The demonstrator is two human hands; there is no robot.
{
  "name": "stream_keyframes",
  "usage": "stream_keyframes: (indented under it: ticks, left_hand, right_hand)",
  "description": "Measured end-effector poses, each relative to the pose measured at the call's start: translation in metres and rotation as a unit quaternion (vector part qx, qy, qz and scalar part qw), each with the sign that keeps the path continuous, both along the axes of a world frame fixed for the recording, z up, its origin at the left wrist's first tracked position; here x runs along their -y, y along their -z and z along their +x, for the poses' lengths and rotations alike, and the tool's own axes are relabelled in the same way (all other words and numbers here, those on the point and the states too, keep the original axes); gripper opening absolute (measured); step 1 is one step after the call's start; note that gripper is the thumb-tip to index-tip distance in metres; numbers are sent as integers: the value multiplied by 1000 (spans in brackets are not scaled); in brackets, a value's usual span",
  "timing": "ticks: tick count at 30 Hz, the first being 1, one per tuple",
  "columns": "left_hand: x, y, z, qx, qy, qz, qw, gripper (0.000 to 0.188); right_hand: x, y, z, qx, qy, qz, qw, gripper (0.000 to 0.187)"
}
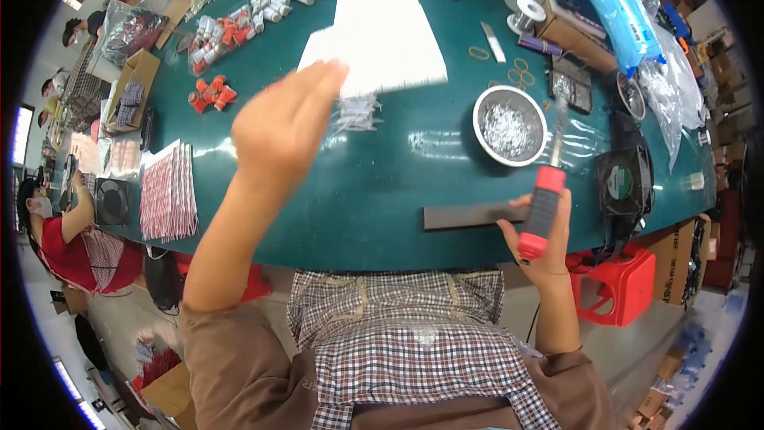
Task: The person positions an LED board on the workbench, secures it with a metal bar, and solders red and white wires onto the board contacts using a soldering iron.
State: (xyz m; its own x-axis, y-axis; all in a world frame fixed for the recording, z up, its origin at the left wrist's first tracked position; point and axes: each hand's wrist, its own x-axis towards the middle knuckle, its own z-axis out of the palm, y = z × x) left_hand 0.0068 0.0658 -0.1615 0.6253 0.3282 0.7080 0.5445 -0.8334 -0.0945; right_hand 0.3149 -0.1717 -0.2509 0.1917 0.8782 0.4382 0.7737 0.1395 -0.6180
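Note:
My right hand [557,227] is closed around a soldering iron [544,211] with a red and black handle, its metal shaft pointing away from me. A flat dark grey bar [465,216] lies near the table's front edge, its right end by my right fingers. My left hand [286,115] is raised over the table, its fingers drawn together. Whatever they pinch, if anything, is hidden. Just beyond it lie white paper sheets [386,40] and a small heap of clear thin pieces [358,113]. A white-rimmed bowl [476,123] of shiny small bits stands left of the iron's shaft.
Orange parts [212,94] and a bundle of red-and-white wires [169,191] lie to the left. A knife [493,42], solder spool [527,16], rubber bands and blue package [617,12] sit at the far right. A black fan [626,179] stands by the right edge. A co-worker sits left.

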Motion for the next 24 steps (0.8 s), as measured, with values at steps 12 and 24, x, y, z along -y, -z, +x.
stream_keyframes:
  ticks: [12,24]
  left_hand:
    - [172,87,-90,-146,54,-321,934,59]
    - [162,123,-16,-77,34,-337,938,73]
  right_hand:
    - [-22,11,-34,107,-96,-105,984,73]
    - [-32,1,-17,-4,-70,-70,995,57]
